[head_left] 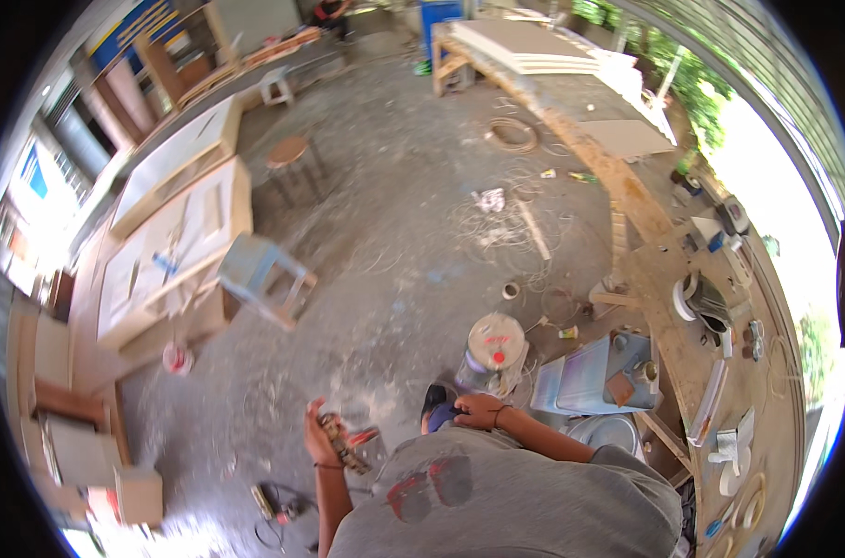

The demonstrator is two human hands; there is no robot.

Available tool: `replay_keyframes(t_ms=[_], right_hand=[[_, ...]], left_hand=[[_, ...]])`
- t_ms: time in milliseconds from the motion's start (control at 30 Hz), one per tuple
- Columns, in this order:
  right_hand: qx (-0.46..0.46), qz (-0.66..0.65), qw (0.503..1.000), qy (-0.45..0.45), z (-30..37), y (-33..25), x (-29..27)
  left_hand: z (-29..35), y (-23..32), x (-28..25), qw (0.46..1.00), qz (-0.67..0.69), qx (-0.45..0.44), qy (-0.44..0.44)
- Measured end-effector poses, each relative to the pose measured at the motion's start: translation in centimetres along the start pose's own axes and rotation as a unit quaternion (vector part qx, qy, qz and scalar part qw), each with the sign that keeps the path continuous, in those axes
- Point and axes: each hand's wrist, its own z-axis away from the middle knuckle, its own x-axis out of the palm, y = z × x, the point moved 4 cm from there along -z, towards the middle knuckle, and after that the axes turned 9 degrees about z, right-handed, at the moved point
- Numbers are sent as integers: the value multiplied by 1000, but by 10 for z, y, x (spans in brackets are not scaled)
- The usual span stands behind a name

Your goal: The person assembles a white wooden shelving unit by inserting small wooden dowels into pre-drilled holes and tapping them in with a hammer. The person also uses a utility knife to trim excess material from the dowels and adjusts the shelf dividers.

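At the lower middle, my left hand (314, 433) is closed around a tan-and-red hand tool (346, 445); its exact kind is too blurred to tell. The tool hangs over the concrete floor, left of my grey shirt. My right hand (479, 410) is drawn in at the front of my body, fingers curled beside dark blue cloth (445, 415). Whatever those fingers hold, if anything, is hidden. Just beyond that hand stands a lidded bucket (497, 342) with a red cap.
A corded tool (266, 504) lies on the floor at lower left. A blue-grey step stool (260, 277) and a round stool (288, 151) stand left of centre. To the right are a grey box-like stand (571, 383) and a long cluttered workbench (669, 307). Tangled cord (501, 223) litters the floor ahead.
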Motion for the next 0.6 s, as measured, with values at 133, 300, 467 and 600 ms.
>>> replay_keyframes(t_ms=[133, 300, 467, 600], right_hand=[[64, -41, 993, 87, -66, 15, -104], [131, -39, 969, 206, -102, 57, -205], [242, -73, 948, 194, -141, 132, -243], [306, -61, 923, 226, -185, 182, -257]], left_hand=[[-108, 6, 5, 971, -235, 26, 43], [-241, -38, -67, 937, -320, -98, 97], [-352, -83, -26, 893, -395, -192, 102], [-470, -90, 58, 863, -455, -214, 45]])
